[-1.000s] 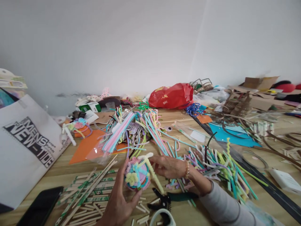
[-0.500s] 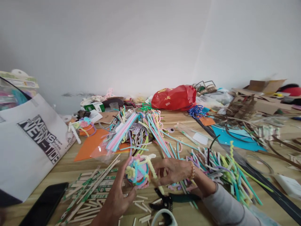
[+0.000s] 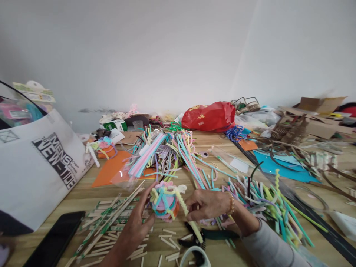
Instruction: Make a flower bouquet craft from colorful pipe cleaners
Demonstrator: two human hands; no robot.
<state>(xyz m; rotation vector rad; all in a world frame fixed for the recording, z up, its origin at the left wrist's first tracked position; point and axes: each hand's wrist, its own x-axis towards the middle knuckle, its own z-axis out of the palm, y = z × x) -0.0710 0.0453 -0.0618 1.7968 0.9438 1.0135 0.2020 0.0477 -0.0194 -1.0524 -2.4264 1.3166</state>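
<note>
A small ball-shaped bundle of pastel pipe cleaners (image 3: 163,201) sits low in the middle of the view, held between both hands. My left hand (image 3: 136,226) cups its left side with the thumb against it. My right hand (image 3: 207,204), with a bead bracelet on the wrist, pinches a pale yellow twisted pipe cleaner (image 3: 189,218) that sticks out of the bundle and runs down to the right. Black and green pliers (image 3: 203,239) lie on the table just below the right hand.
A heap of loose pipe cleaners (image 3: 172,155) lies behind the hands, and more lie to the right (image 3: 267,200). Wooden sticks (image 3: 111,226), a black phone (image 3: 52,241), a white tote bag (image 3: 36,170), a red plastic bag (image 3: 211,116) and blue paper (image 3: 278,165) lie around on the wooden table.
The right hand has closed its pinch on the yellow twisted pipe cleaner and drawn it down to the right. The bundle has turned a little in the left hand. The view has shifted slightly left.
</note>
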